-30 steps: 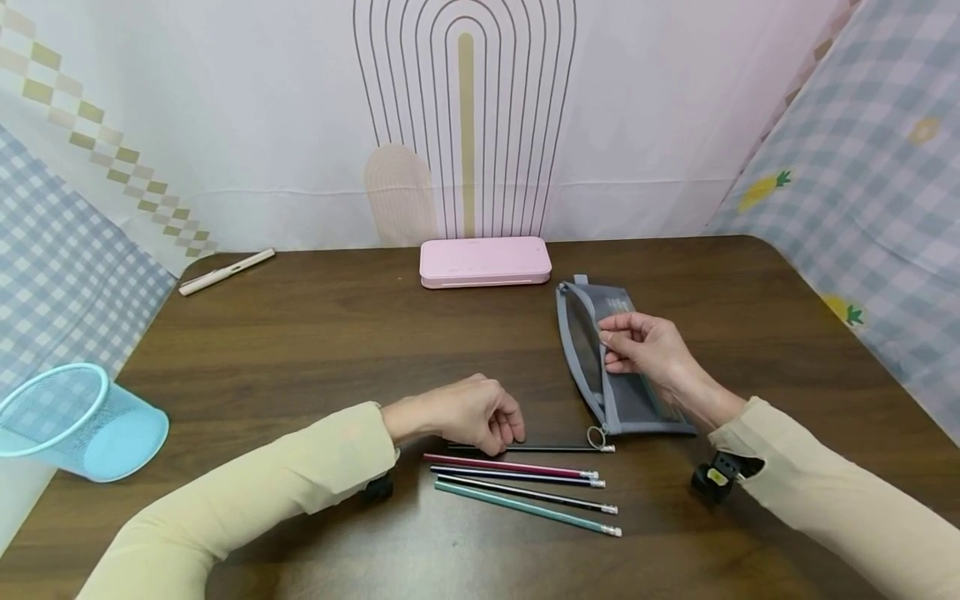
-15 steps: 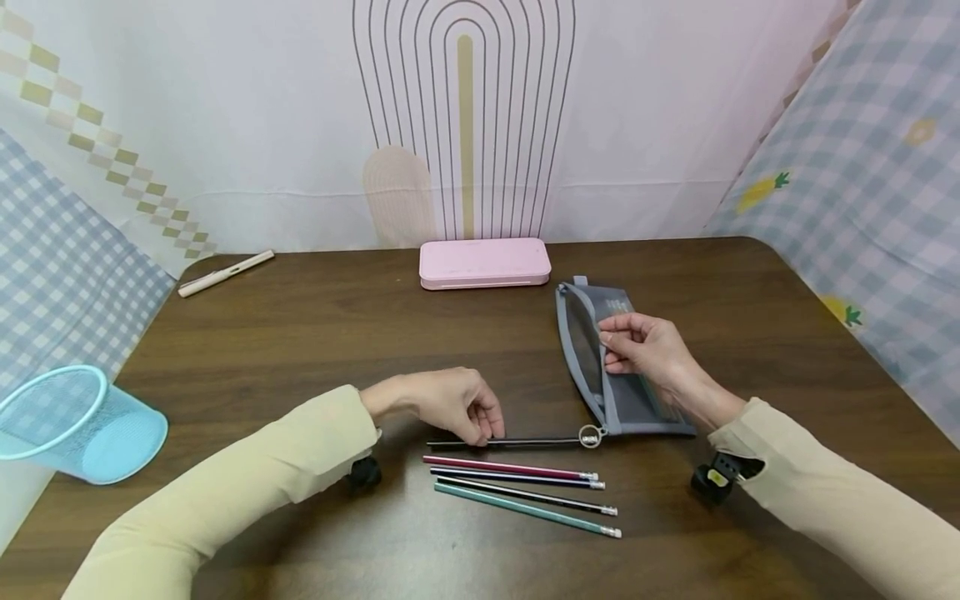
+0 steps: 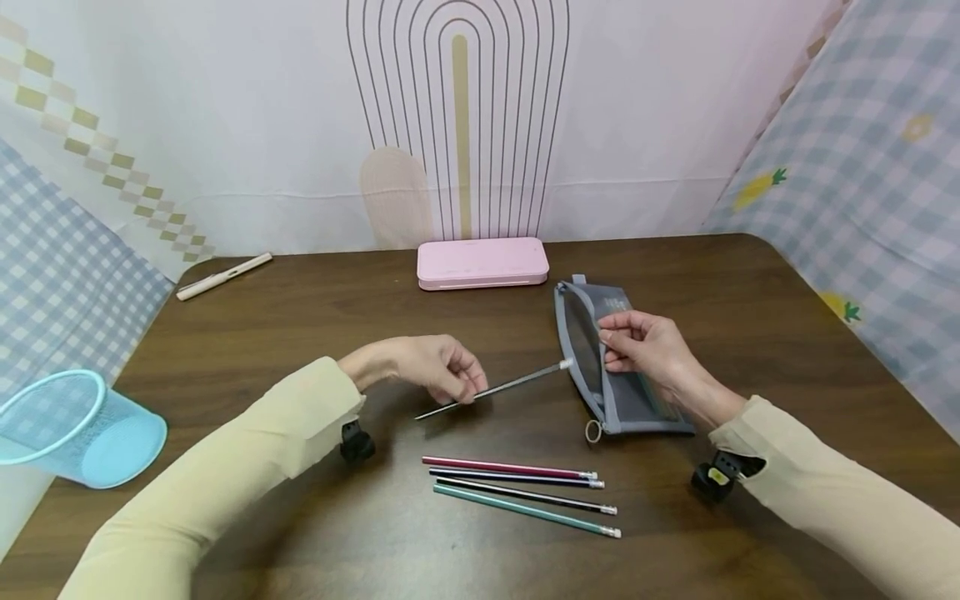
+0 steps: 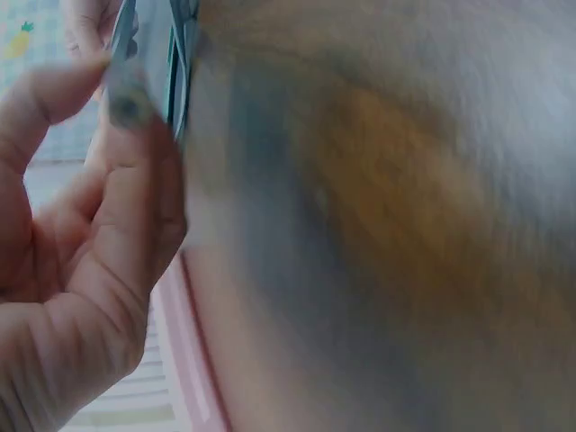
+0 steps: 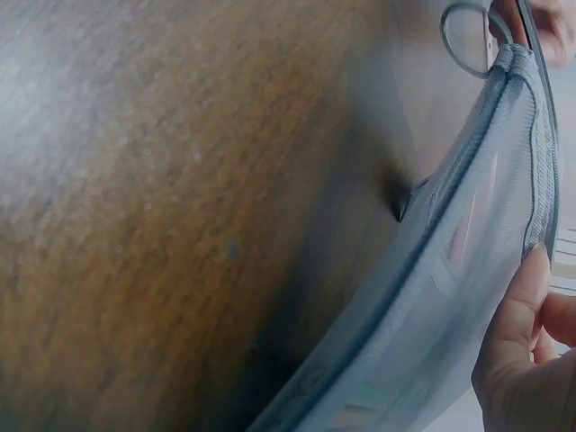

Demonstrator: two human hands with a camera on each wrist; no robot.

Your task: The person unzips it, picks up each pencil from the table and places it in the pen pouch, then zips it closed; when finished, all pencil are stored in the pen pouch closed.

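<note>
Between thumb and fingers, my left hand [image 3: 438, 367] pinches a dark pencil [image 3: 521, 381], raised and slanted. Its white eraser end points right and overlaps the left rim of a grey mesh zipper pouch [image 3: 637, 410]. In the left wrist view the fingertips [image 4: 130, 153] close around the pencil's near end, which is blurred. My right hand [image 3: 647, 346] pinches the edge of the pouch's unzipped mouth, which gapes toward the left hand. From the right wrist, the thumb [image 5: 522, 301] lies against the zipper edge, and the see-through mesh [image 5: 405, 333] hangs below.
Several pencils lie side by side in front, among them a red one [image 3: 502, 467] and a teal one [image 3: 525, 510]. At the back sits a pink case [image 3: 483, 263]. A white pen [image 3: 225, 277] lies far left, near a tipped blue mesh cup [image 3: 123, 442].
My left hand has drawn the dark pencil leftward, then lifted it off the row and tilted its eraser end up to the pouch's mouth. The right hand stays on the pouch.
</note>
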